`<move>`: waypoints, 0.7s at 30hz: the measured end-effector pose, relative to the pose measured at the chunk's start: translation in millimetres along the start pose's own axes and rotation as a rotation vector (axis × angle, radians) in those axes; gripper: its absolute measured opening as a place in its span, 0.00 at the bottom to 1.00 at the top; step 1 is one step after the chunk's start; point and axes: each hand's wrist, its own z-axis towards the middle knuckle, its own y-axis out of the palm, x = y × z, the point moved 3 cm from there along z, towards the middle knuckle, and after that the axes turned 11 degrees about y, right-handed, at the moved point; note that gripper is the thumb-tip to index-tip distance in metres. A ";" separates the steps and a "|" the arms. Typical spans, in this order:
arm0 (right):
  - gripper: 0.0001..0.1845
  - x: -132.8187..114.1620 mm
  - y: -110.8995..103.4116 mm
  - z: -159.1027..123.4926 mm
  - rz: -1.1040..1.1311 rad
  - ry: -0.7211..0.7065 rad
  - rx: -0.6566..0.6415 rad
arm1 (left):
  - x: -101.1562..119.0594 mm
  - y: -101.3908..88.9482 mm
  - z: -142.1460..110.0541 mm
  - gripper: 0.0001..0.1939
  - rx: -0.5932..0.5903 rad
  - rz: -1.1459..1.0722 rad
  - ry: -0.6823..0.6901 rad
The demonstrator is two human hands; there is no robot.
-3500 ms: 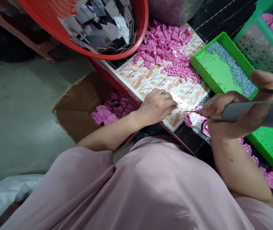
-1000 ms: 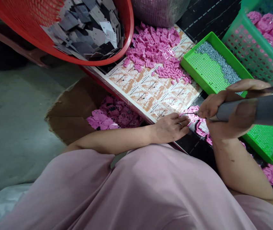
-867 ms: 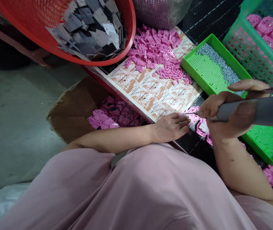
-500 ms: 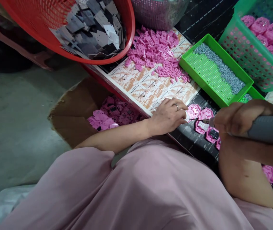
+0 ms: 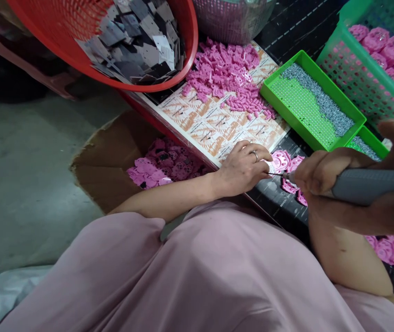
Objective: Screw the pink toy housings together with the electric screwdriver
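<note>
My left hand (image 5: pixel 243 167) rests at the table edge, fingers curled down over a small pink plastic casing that they mostly hide. Another pink casing (image 5: pixel 281 161) lies just beyond the fingertips, with more in a row towards my right hand. My right hand (image 5: pixel 325 170) is wrapped round a grey electric screwdriver (image 5: pixel 373 185), held almost level. Its thin bit points left and reaches the fingertips of my left hand; the exact spot it touches is hidden.
A green tray (image 5: pixel 313 138) of small screws stands beyond my right hand, by a green basket (image 5: pixel 366 80) of pink casings. Small pink parts (image 5: pixel 223 69) lie heaped on the table. A red basket (image 5: pixel 192 55) holds flat metal plates. Below the edge, a cardboard box (image 5: pixel 95 161) contains pink pieces.
My right hand has moved left with the screwdriver, bringing the bit in at my left fingertips and covering more of the casing row. My left hand has stayed nearly still.
</note>
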 end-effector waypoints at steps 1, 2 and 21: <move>0.17 1.6 0.0 1.5 0.017 -0.039 0.004 | -0.8 -1.2 -1.7 0.08 -0.003 0.024 -0.008; 0.15 3.9 -0.8 3.2 0.026 -0.064 0.025 | -1.4 -2.0 -3.7 0.09 -0.015 0.053 -0.009; 0.10 28.1 4.4 12.6 -0.013 -0.041 0.058 | 1.2 19.7 -14.0 0.10 -0.181 0.236 0.188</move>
